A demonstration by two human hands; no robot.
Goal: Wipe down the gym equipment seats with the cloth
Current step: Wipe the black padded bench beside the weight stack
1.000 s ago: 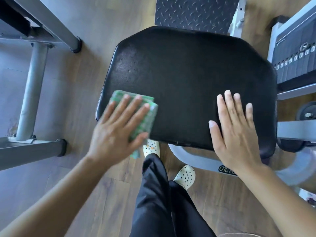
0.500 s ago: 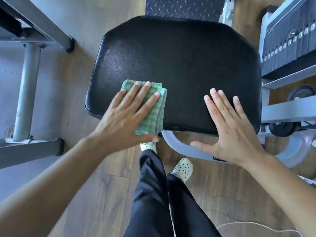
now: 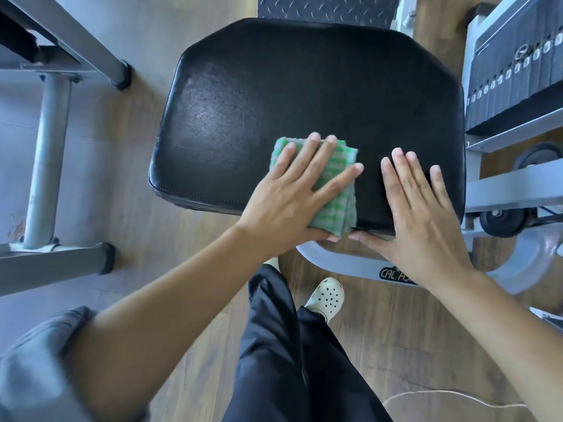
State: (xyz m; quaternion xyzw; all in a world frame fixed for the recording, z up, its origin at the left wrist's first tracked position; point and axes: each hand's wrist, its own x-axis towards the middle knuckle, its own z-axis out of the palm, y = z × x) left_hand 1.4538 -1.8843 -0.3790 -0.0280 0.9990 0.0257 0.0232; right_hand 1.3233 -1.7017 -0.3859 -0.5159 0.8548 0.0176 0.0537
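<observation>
A black padded seat (image 3: 304, 95) fills the middle of the head view. A folded green and white checked cloth (image 3: 338, 202) lies on its near edge. My left hand (image 3: 292, 196) presses flat on the cloth with straight, spread fingers. My right hand (image 3: 423, 214) rests flat on the seat's near right corner, fingers straight, thumb along the front edge, just right of the cloth.
A grey metal frame (image 3: 45, 153) stands on the wooden floor at the left. A weight stack (image 3: 518, 71) and grey machine parts sit at the right. A curved grey seat support (image 3: 350, 266) runs under the seat. My legs and white clogs (image 3: 326, 296) are below.
My left hand has slid the cloth rightward along the seat's near edge, from the left corner to close beside my right hand. The right hand stays flat on the seat.
</observation>
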